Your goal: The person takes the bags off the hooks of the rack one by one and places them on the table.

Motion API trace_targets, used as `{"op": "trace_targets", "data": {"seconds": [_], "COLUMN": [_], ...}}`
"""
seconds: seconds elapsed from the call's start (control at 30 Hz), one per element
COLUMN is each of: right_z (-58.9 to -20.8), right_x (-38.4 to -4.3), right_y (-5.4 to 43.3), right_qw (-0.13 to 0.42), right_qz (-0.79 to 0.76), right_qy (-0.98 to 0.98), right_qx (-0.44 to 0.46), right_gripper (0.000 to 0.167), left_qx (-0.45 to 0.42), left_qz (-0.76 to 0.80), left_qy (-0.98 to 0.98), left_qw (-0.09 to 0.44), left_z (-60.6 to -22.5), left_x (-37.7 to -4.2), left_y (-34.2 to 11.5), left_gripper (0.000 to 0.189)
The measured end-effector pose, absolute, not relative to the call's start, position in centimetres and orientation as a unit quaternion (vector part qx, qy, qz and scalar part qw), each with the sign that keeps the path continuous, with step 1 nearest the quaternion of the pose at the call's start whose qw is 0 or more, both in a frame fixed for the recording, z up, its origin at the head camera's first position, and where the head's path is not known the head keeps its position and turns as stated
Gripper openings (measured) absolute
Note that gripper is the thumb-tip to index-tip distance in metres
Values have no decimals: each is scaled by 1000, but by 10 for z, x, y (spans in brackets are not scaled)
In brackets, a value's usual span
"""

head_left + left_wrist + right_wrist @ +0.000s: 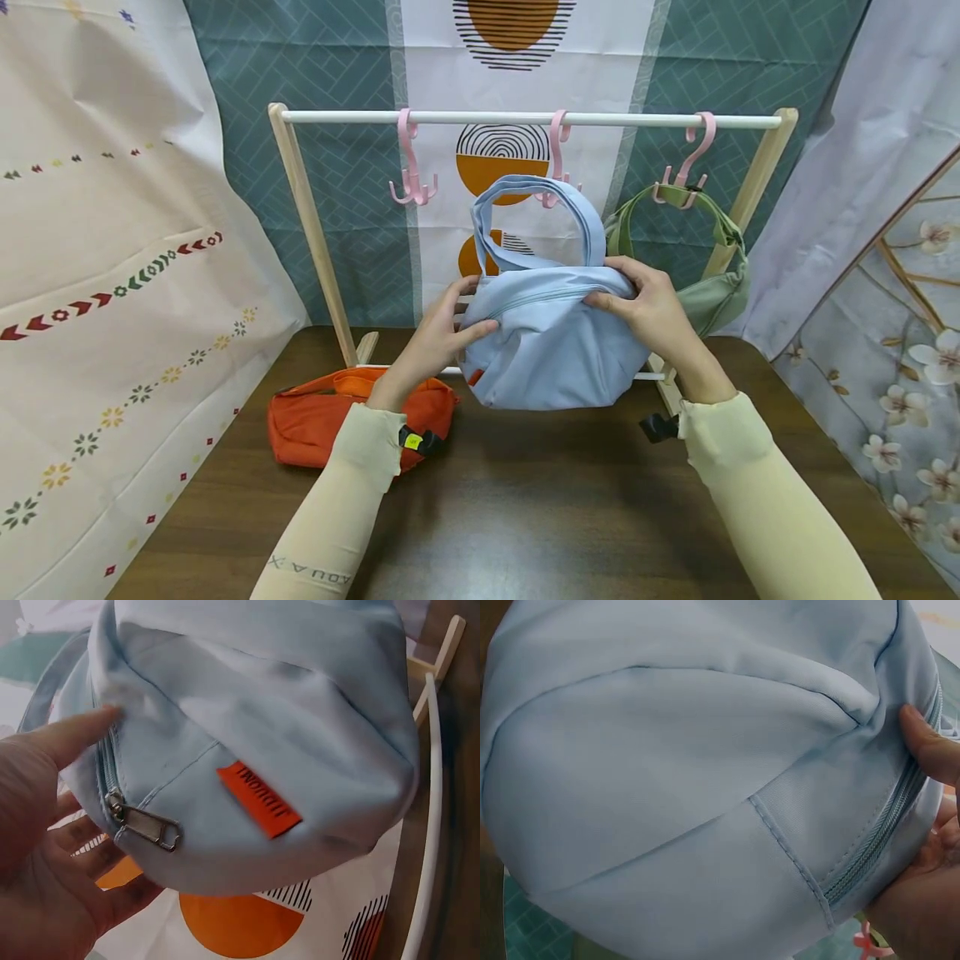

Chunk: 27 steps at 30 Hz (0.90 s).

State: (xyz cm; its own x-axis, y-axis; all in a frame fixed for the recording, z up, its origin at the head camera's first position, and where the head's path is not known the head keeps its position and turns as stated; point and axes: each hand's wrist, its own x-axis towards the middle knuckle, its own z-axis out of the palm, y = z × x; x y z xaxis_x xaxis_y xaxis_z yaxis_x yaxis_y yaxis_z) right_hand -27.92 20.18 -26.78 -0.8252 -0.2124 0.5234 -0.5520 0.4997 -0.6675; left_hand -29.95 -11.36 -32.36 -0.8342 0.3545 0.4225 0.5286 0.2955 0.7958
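A light blue bag (555, 350) is held up above the table, its looped strap (588, 225) standing upward in front of the middle pink hook (556, 150). My left hand (438, 333) grips its left end, thumb on the front near the zipper. The left wrist view shows the zipper pull (150, 827) and an orange label (261, 801) on the bag's side. With thumb and fingers, my right hand (652, 308) pinches the upper right edge beside the zipper (877, 832). The fingers behind the bag are partly hidden.
A wooden rack with a white bar (480, 118) stands at the back. A green bag (712, 287) hangs from the right pink hook (693, 150); the left pink hook (411, 158) also hangs on the bar. An orange-red bag (307, 429) lies on the dark table (555, 517).
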Motion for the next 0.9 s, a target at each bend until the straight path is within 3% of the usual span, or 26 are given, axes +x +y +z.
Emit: {"op": "trace_targets", "data": {"seconds": [0.17,0.5,0.9], "right_z": [-274,-302,-335], "right_x": [-273,-260,-253], "right_y": [205,205,211], "right_qw": [198,193,186], "right_qz": [464,491,558], "right_qy": [-833,-818,-774], "right_qx": [226,229,236], "right_gripper": [45,44,45], "left_qx": [-283,-270,-264], "left_qz": [-517,-527,-526], "left_qy": [-798,-791,-799], "left_qw": [124,153,126], "left_z": [-326,-336,-351], "left_x": [-297,-291,-283], "left_y": [-107,-104,-104], "left_gripper": [70,62,62]}}
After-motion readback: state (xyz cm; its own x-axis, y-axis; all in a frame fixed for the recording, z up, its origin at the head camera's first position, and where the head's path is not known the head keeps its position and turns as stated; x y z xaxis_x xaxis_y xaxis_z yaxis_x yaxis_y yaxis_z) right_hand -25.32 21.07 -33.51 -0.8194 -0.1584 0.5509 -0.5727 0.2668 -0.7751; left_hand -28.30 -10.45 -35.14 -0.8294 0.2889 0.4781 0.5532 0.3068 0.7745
